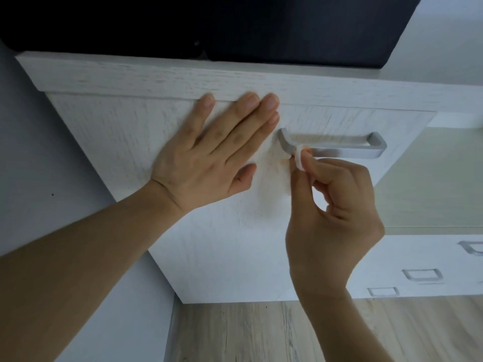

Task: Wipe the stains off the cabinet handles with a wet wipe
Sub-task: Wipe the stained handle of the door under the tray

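A silver bar handle (339, 150) is fixed across the front of a white wood-grain cabinet drawer (222, 244). My right hand (334, 212) pinches a small folded white wet wipe (299, 158) between thumb and fingertips and holds it against the left end of the handle. My left hand (217, 150) lies flat with straight fingers on the drawer front, just left of the handle, its fingertips near the top edge. A faint orange-brown smear shows on the drawer face below the handle's left end.
A black surface (209, 24) sits on the cabinet top (156, 77). To the right stands a lower white unit with three more silver handles (422, 274). A pale wall (39, 165) is on the left and a wood floor (261, 333) lies below.
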A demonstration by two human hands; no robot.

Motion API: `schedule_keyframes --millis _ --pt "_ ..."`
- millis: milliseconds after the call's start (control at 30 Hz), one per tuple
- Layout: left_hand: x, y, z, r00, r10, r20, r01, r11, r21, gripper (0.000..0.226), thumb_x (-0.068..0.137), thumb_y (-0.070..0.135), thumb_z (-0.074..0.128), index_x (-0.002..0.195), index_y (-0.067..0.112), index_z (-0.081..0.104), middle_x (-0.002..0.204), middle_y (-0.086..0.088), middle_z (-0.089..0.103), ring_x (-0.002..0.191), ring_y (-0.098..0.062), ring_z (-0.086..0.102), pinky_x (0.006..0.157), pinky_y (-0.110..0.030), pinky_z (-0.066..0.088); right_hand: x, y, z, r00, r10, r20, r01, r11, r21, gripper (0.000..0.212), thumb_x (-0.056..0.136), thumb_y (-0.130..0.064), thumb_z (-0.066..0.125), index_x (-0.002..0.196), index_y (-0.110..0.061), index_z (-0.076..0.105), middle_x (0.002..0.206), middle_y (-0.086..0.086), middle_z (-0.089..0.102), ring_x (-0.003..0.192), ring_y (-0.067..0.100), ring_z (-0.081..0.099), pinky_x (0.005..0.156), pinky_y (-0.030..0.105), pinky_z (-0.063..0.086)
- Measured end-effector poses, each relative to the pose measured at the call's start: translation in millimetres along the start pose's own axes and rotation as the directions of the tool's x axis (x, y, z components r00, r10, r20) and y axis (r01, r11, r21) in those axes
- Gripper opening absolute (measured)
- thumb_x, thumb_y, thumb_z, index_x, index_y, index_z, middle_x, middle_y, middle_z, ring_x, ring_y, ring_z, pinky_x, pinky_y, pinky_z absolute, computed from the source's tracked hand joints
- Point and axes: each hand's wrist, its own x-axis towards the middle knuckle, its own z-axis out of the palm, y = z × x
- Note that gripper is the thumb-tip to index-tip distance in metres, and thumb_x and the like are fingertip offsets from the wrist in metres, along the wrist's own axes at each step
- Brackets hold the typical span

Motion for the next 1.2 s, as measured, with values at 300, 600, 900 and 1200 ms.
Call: schedule_keyframes --millis 300,600,900,1200 --pt "-1 0 -1 0.998 -0.065 0.003 0.065 0.998 -0.005 0.079 0.094 0.047 0.037 0.148 -0.004 0.009 0.155 -0.020 -0.012 0.145 -0.030 -0.007 0.117 -0.048 0.005 -8 -4 4 0.993 0.088 0.083 -0.089 0.996 0.014 0.014 0.081 -0.004 0.071 0.093 -0.012 0.072 0.082 -0.003 0.061 0.075 0.001 0.054 0.069 0.006 0.043" --pt "-2 5 2 0.993 -0.111 -0.033 0.110 0.993 -0.032 0.080 0.095 0.050 0.042 0.147 -0.006 0.015 0.154 -0.020 0.001 0.144 -0.029 0.005 0.116 -0.047 0.011 -5 -35 23 0.843 0.535 -0.055 -0.499 0.816 0.291 0.009 0.078 -0.016 0.076 0.077 -0.019 0.068 0.069 -0.011 0.067 0.064 0.005 0.062 0.061 0.011 0.047" --pt "-3 4 2 0.995 -0.096 -0.003 0.096 0.995 -0.025 0.082 0.091 0.047 0.041 0.147 -0.006 0.013 0.156 -0.020 -0.005 0.145 -0.030 0.001 0.117 -0.047 0.008 3 -33 9 0.800 0.597 -0.053 -0.543 0.759 0.359 0.010 0.075 -0.018 0.078 0.072 -0.018 0.069 0.066 -0.006 0.069 0.063 0.004 0.065 0.062 0.013 0.050" --pt "-2 5 3 0.996 -0.091 0.009 0.091 0.996 -0.002 0.078 0.091 0.043 0.034 0.148 -0.006 0.013 0.156 -0.020 -0.005 0.146 -0.030 -0.001 0.118 -0.048 0.006 55 7 -43 0.788 0.576 -0.216 -0.518 0.811 0.273 0.009 0.080 -0.025 0.075 0.076 -0.023 0.067 0.066 -0.013 0.068 0.068 0.000 0.064 0.066 0.012 0.048"
